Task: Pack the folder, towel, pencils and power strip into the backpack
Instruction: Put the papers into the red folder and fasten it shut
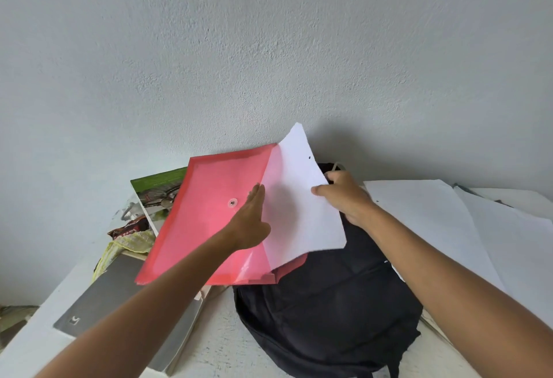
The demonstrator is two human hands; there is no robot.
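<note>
A red translucent folder (194,213) with a snap button lies tilted over the left part of the black backpack (326,311). My left hand (250,222) lies flat with straight fingers on the folder's open edge. My right hand (344,195) pinches a white sheet of paper (296,195) that sits half inside the folder, its far corner sticking up. A yellow-green patterned cloth (125,246), perhaps the towel, lies crumpled at the left. Pencils and power strip are not visible.
A grey laptop or notebook (110,294) and a book with a green cover (158,195) lie under the folder at the left. Loose white sheets (449,228) cover the table on the right. A grey wall stands right behind the table.
</note>
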